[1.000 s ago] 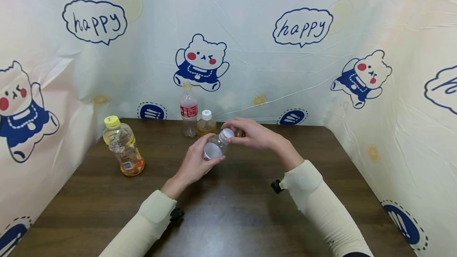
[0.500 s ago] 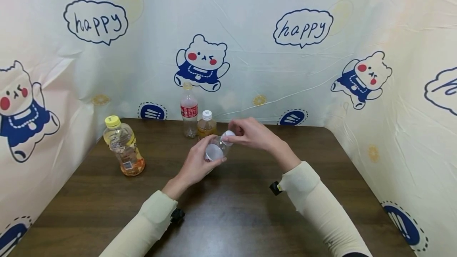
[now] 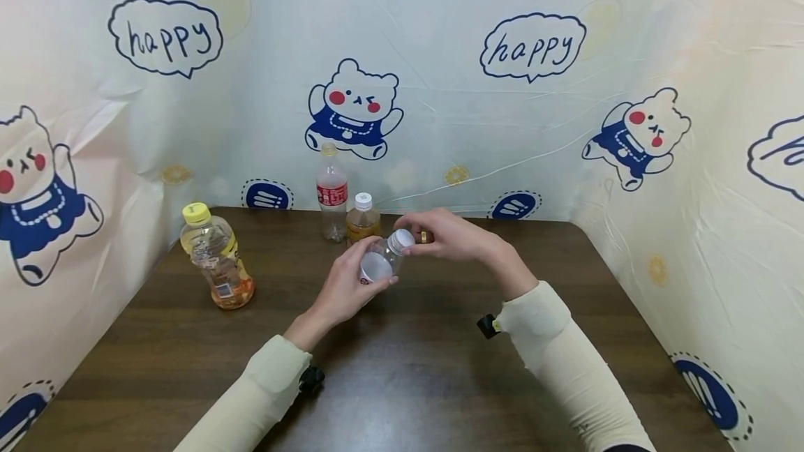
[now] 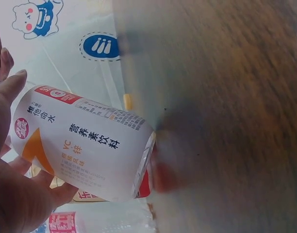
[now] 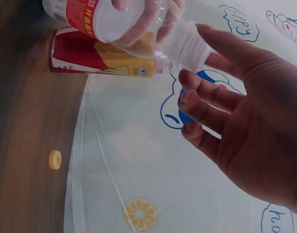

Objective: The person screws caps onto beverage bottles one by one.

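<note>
My left hand grips a clear plastic bottle with a white label, held tilted with its neck up toward the right. In the left wrist view the label faces the camera, with an orange patch and dark printed characters. My right hand pinches the white bottle cap between thumb and forefinger. From the right wrist, that ribbed cap sits at the bottle's neck, and the other fingers are bent just beside it.
Behind the hands stand a red-labelled bottle and a shorter orange drink bottle with a white cap. A yellow-capped bottle stands on the left of the dark wooden table. A small yellow cap lies on the table near the printed curtain.
The right hand's fingers turned inward over the white cap half a second ago and have turned back outward, so the cap's top shows again. The left hand and bottle have hardly moved.
</note>
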Available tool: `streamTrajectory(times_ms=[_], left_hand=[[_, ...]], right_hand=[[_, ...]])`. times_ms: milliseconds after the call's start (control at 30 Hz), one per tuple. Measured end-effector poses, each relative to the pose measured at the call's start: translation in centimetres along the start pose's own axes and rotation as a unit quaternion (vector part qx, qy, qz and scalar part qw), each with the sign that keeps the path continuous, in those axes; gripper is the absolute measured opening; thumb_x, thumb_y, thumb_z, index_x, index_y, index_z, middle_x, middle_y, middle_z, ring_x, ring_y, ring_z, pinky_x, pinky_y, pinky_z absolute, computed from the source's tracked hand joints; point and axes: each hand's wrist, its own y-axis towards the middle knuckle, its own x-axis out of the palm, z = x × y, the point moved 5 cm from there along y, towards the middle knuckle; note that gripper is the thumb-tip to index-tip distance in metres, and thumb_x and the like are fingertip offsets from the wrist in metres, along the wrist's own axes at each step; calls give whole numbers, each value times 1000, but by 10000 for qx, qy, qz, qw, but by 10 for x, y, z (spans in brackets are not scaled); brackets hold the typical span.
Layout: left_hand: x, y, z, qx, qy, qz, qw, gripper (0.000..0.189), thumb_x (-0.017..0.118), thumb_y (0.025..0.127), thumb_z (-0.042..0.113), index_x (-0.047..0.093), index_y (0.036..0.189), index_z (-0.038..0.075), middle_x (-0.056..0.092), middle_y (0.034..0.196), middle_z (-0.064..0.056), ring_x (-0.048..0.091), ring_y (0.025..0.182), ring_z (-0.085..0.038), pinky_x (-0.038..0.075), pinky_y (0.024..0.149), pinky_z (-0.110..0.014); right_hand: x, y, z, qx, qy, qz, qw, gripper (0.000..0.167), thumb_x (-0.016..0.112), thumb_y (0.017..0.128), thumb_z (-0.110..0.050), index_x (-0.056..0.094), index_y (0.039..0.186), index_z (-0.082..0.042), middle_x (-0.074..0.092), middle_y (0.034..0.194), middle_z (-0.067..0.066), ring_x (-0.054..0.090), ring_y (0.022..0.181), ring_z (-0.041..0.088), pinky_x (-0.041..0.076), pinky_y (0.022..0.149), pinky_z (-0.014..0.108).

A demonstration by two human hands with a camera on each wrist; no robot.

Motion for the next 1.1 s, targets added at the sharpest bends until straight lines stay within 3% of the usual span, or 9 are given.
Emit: streamTrajectory(times_ms=[100, 267, 367, 467, 600, 700, 800, 900, 1100], left_hand=[[-1, 0, 0, -24, 3, -6, 10000, 69, 85, 86, 34, 49, 143, 20, 60, 132, -4, 60, 116, -25, 57, 90, -49], [0, 0, 0, -27, -12, -3, 10000, 70, 85, 85, 34, 49, 144, 20, 60, 132, -4, 60, 118, -26, 57, 91, -50], [0, 0, 0, -29, -13, 10, 10000, 71, 86, 85, 34, 48, 144, 20, 60, 133, -5, 60, 118, -26, 57, 92, -50], [0, 0, -1, 3, -33, 27, 10000, 72, 86, 85, 33, 49, 144, 18, 60, 133, -5, 60, 117, -26, 57, 92, -51], [0, 1, -2, 54, -46, 32, 10000, 71, 86, 85, 32, 49, 144, 18, 60, 132, -5, 60, 116, -25, 57, 91, -50], [-1, 1, -1, 67, -40, 30, 10000, 70, 86, 85, 33, 49, 143, 20, 61, 132, -6, 61, 116, -25, 57, 91, -49], [0, 1, -1, 57, -40, 7, 10000, 70, 85, 85, 33, 49, 143, 20, 60, 132, -6, 60, 116, -25, 57, 91, -49], [1, 0, -1, 26, -41, -20, 10000, 69, 85, 86, 33, 49, 144, 19, 60, 133, -5, 60, 117, -26, 57, 91, -49], [1, 0, -2, 32, -4, -2, 10000, 71, 86, 85, 32, 49, 144, 18, 59, 133, -5, 60, 117, -26, 58, 91, -49]], right_hand=[[3, 4, 1, 216, -423, 200, 9987, 31, 69, 98, -42, 66, 118, -20, 62, 84, -5, 57, 77, 15, 50, 66, 30], [3, 5, 6, 990, -1343, 478, 9848, 49, 60, 92, -69, 70, 101, -21, 63, 78, -6, 56, 72, 14, 46, 59, 31], [-1, 3, 8, 1114, -1227, 551, 9846, 55, 57, 93, -70, 70, 111, -19, 66, 85, -5, 59, 76, 15, 49, 64, 32], [-4, 0, 8, 826, -707, 555, 9925, 52, 62, 96, -59, 64, 129, -19, 67, 94, -4, 60, 81, 17, 52, 69, 32], [-1, -1, 5, 257, -103, 168, 9995, 60, 72, 96, -41, 50, 148, -20, 64, 108, 0, 61, 87, 19, 56, 75, 30], [3, 0, 2, 50, 73, -127, 9999, 61, 73, 96, -33, 47, 149, -19, 63, 111, 1, 60, 88, 18, 57, 76, 30], [6, 2, 1, 85, -11, -120, 9999, 48, 72, 97, -33, 54, 139, -18, 65, 103, 0, 59, 85, 17, 56, 74, 29], [8, 3, 2, 364, -463, 95, 9982, 36, 68, 98, -44, 61, 123, -19, 64, 90, -3, 58, 80, 16, 53, 68, 29], [7, 4, 6, 985, -1235, 395, 9866, 47, 53, 98, -65, 69, 103, -21, 64, 83, -7, 59, 76, 14, 51, 64, 30]])
